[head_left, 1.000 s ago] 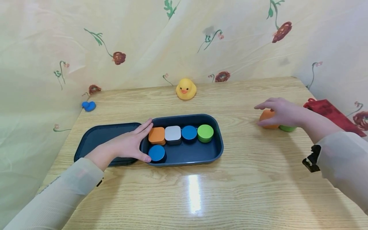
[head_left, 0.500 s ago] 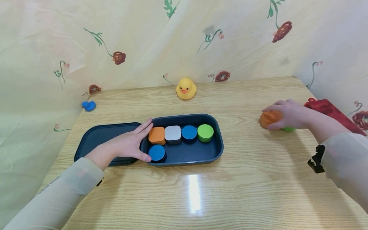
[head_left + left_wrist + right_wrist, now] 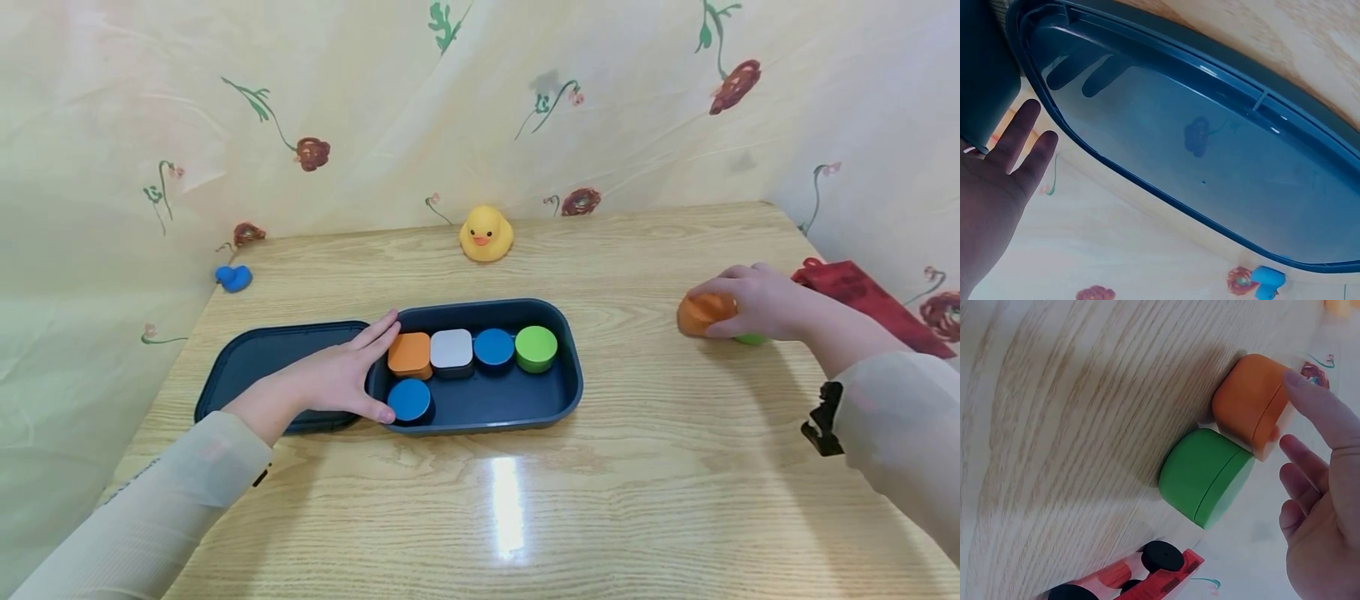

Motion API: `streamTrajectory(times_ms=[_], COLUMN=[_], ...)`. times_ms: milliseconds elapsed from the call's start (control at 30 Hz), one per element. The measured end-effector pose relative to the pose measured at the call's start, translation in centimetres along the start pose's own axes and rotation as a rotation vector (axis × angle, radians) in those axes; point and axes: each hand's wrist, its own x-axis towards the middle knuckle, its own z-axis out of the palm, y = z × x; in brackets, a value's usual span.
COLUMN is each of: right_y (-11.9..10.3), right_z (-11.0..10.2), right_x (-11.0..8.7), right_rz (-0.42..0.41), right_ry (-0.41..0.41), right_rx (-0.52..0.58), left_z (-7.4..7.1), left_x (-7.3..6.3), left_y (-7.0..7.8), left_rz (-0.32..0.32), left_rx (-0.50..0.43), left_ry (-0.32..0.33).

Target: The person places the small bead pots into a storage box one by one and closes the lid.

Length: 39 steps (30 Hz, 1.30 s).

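Observation:
A dark blue lunch box [image 3: 495, 408] stands uncovered in the head view. Inside, an orange container [image 3: 409, 353], a white-lidded one [image 3: 452, 348], a blue one [image 3: 494, 347] and a green one [image 3: 536, 348] form a row, with another blue container [image 3: 409, 400] in front. My left hand [image 3: 330, 375] spans the box's left end with straight fingers, touching its rim. At the right, my right hand [image 3: 765, 304] holds a small orange container [image 3: 1254, 400] between thumb and fingers, on the table. A green container [image 3: 1204, 475] sits right beside it, mostly hidden in the head view.
The dark lid [image 3: 262, 367] lies left of the box, partly under my left forearm. A yellow rubber duck [image 3: 486, 235] stands at the back, a small blue duck [image 3: 234, 278] at the far left. A red item [image 3: 862, 296], showing black round parts, lies beyond my right wrist.
My right hand has shifted slightly right and its thumb and fingers have closed around the orange container. My left hand and the box have stayed put.

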Motion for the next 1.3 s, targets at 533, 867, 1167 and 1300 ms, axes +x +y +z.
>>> streamTrajectory(times_ms=[533, 867, 1167, 1300], right_y=[0.5, -2.3, -7.2, -9.4], right_z=[0.3, -1.3, -3.3, -3.9], right_x=[0.5, 1.4, 2.7, 3.2], right_rz=[0.038, -0.059, -0.178, -0.225], right_ry=[-0.021, 0.056, 0.093, 0.103], right_rx=[0.007, 0.045, 0.054, 0.047], left_z=[0.3, 0.4, 0.5, 0.4], left_x=[0.2, 0.3, 0.2, 0.2], left_y=[-0.3, -0.4, -0.5, -0.4], left_rz=[-0.002, -0.002, 0.011, 0.015], left_rx=[-0.005, -0.017, -0.029, -0.031], left_ry=[0.002, 0.014, 0.027, 0.029])
